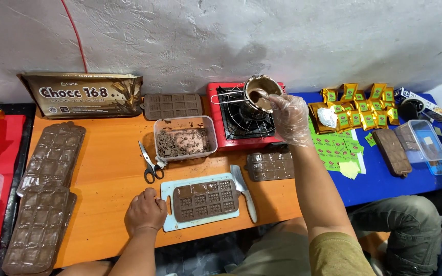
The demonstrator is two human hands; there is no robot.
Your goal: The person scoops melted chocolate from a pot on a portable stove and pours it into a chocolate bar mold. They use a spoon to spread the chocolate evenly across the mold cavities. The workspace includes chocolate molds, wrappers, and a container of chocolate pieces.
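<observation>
At an orange worktable (103, 174) against a rough grey wall, a person seated on the near side works with melted chocolate. Their right hand (288, 116), in a clear plastic glove, reaches away from the body to a small metal pot (262, 92) that sits on the grate of a red tabletop stove (231, 120); the fingers close round what appears to be a spoon dipped in the brown liquid, though the utensel's handle is mostly hidden by the glove. The pot's wire handle points left, toward the wall-side moulds.

The bare left hand (146, 210) rests knuckles-up and loosely curled on the table, its fingers touching the left edge of a pale blue cutting board (172, 225); it grips nothing that can be seen. On that board lies a brown silicone chocolate mould (205, 200), its long axis running left to right, a few cavities at its upper left looking filled. The mould lies near the body, below and left of the pot, so the left hand is much the nearer to it, while the right is well apart, across the table.

A knife (245, 191) lies along the board's right edge. Scissors (149, 164) and a clear tub of chocolate pieces (184, 138) sit between board and wall.
</observation>
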